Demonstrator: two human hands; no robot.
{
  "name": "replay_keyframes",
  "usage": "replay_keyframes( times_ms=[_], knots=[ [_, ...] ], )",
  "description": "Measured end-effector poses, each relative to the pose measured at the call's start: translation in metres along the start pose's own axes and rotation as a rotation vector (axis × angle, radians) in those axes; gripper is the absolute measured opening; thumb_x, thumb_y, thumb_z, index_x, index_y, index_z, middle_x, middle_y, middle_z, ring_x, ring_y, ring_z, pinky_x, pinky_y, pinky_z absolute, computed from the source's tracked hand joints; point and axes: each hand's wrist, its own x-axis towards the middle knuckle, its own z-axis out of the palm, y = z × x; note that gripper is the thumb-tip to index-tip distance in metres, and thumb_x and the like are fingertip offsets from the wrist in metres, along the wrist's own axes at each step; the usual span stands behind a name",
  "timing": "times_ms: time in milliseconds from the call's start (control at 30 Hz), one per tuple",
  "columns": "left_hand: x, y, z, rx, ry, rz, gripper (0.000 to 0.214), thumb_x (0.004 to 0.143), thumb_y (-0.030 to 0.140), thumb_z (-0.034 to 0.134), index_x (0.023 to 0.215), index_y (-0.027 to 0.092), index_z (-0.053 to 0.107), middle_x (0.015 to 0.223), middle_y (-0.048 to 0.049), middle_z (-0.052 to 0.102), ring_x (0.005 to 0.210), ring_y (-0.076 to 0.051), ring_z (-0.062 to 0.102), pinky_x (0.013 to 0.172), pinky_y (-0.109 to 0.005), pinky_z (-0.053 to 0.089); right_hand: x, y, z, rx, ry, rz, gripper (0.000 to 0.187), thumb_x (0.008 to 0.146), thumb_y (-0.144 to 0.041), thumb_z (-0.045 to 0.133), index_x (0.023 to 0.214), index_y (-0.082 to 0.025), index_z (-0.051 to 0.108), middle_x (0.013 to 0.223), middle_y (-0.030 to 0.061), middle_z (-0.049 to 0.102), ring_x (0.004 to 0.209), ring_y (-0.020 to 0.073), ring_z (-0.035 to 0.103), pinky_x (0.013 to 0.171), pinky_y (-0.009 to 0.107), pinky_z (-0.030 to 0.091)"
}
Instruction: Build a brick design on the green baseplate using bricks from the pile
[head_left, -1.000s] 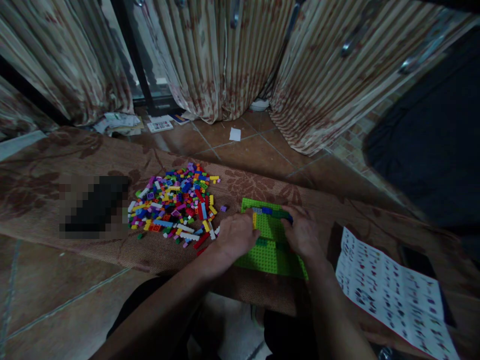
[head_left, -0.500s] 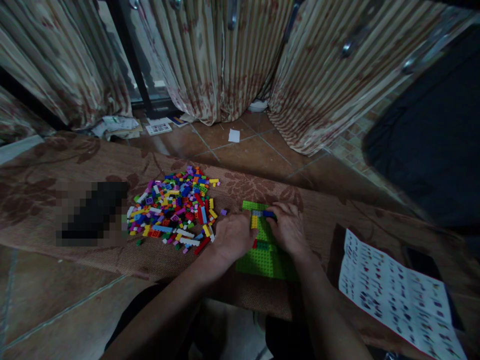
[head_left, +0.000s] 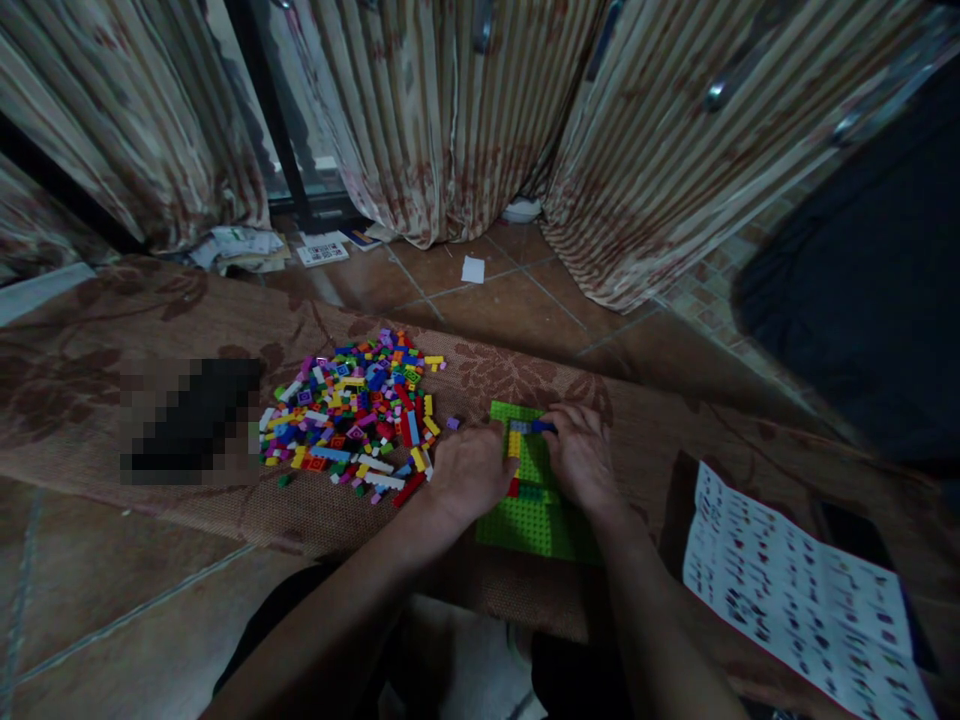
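Currently I note the right hand (head_left: pixel 581 460) pinching a blue brick (head_left: pixel 541 427) at the far edge of the green baseplate (head_left: pixel 536 522); the left hand (head_left: pixel 472 470) rests on the plate, grip indeterminate. Brick: light, rigid, slick; hold its long sides.

The picture is dim and underexposed, with a brown cast. What little light there is comes from the glass (head_left: pixel 289 120) between the curtains (head_left: pixel 442 120) in the upper left of the frame. Only the brick pile (head_left: pixel 352 420) and the green baseplate (head_left: pixel 536 520) keep any colour. The right edge sinks to black. Wide-angle distortion bows the curtains. A pixelated patch sits left of centre. The print on the printed sheet (head_left: pixel 795 590) at lower right is soft.
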Motion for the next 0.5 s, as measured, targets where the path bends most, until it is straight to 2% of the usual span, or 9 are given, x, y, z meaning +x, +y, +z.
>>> replay_keyframes(
  times_ms=[500],
  knots=[
    [-0.0011,0.0004,-0.0010,0.010,-0.007,-0.007,0.035,0.088,0.038,0.054,0.115,0.016,0.060,0.104,-0.0115,0.072,0.102,-0.027,0.068,0.085,-0.037,0.054,-0.0013,-0.0009,-0.0044,-0.015,-0.057,0.004,0.018,0.089,-0.021,0.053,0.099,-0.023,0.068,0.127,0.0077,0.061,0.118,0.0290,0.045,0.093,0.046,0.036]
  ],
)
